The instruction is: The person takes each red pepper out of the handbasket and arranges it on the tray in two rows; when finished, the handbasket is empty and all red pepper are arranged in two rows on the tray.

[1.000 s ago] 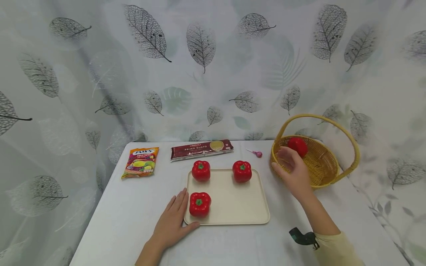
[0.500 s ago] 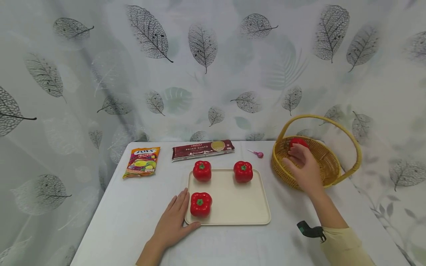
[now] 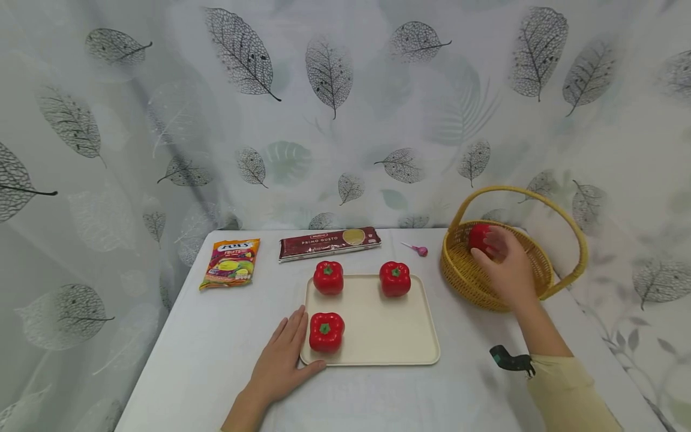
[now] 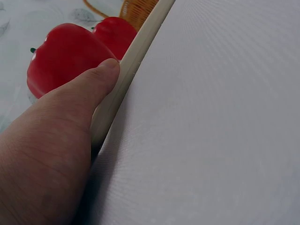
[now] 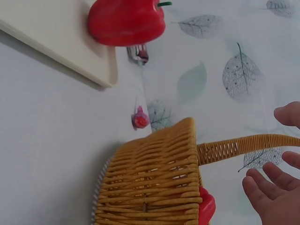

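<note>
My left hand (image 3: 278, 360) lies along the left edge of the cream tray (image 3: 388, 324), fingers straight, with the thumb at its near rim. On the tray stand red bell peppers: one at the near left (image 3: 326, 332), one at the far left (image 3: 328, 278) and one at the far right (image 3: 394, 279). Over the yellow wicker basket (image 3: 469, 282), my right hand (image 3: 510, 267) has its fingers spread and loosely bent. Another red bell pepper (image 3: 478, 238) sits inside the basket, partly behind those fingers. In the right wrist view the hand (image 5: 276, 187) appears apart from the pepper (image 5: 206, 206).
The basket's tall handle (image 3: 574, 240) arches above the right hand. At the back of the white table lie a lollipop (image 3: 420, 250), a long maroon Primo Gusto packet (image 3: 329, 243) and a Fox's candy bag (image 3: 230, 264). A leaf-patterned curtain hangs behind.
My right hand has moved rightward over the basket, from its left rim to above its inside, uncovering part of the pepper. The left hand has stayed at the tray.
</note>
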`<state>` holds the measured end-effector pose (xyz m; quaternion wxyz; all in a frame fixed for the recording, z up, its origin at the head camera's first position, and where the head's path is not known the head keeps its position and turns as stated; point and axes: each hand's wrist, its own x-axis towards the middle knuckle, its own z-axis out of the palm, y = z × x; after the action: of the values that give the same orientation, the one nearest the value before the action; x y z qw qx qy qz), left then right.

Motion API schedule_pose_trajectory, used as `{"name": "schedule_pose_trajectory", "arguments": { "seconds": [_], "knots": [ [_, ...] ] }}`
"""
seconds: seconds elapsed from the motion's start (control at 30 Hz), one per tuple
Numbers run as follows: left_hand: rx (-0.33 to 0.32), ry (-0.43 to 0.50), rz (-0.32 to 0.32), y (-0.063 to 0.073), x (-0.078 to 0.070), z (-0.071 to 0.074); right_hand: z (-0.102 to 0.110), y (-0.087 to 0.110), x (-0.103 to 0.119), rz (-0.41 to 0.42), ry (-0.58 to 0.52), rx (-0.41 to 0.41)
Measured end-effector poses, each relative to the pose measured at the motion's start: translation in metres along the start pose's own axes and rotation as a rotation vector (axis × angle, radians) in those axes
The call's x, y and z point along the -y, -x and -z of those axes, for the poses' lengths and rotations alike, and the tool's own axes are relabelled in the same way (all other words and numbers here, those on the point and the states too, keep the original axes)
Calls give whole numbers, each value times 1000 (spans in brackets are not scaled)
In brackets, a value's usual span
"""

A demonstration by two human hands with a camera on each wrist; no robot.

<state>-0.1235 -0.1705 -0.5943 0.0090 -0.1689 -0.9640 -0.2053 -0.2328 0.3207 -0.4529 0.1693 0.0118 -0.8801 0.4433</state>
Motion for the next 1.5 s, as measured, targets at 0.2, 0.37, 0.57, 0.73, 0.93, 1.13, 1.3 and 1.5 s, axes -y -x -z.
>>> {"name": "schedule_pose_trajectory", "arguments": {
  "seconds": [0.2, 0.37, 0.57, 0.73, 0.93, 1.13, 1.3, 1.5],
  "knots": [
    [3, 7, 0, 0, 0, -1, 2, -7, -8, -13, 41, 1],
    [5, 6, 2, 0, 0, -1, 2, -12, -17, -41, 68, 6],
    [-15, -14, -10, 1, -3, 1, 1, -24, -25, -54, 91, 24],
    [-4, -16, -5, 1, -4, 2, 0, -32, -33, -87, 103, 35],
    [-4, -25, -4, 2, -5, 2, 0, -37, -42, -131, 111, 44],
    [-13, -30, -18, 1, -4, 1, 2, -45, -52, -167, 134, 45],
    [-12, -24, -17, 1, -3, 1, 2, -54, -59, -194, 164, 49],
    [-5, -18, -15, 0, -2, 2, 2, -69, -69, -223, 223, 87]
  ]
}}
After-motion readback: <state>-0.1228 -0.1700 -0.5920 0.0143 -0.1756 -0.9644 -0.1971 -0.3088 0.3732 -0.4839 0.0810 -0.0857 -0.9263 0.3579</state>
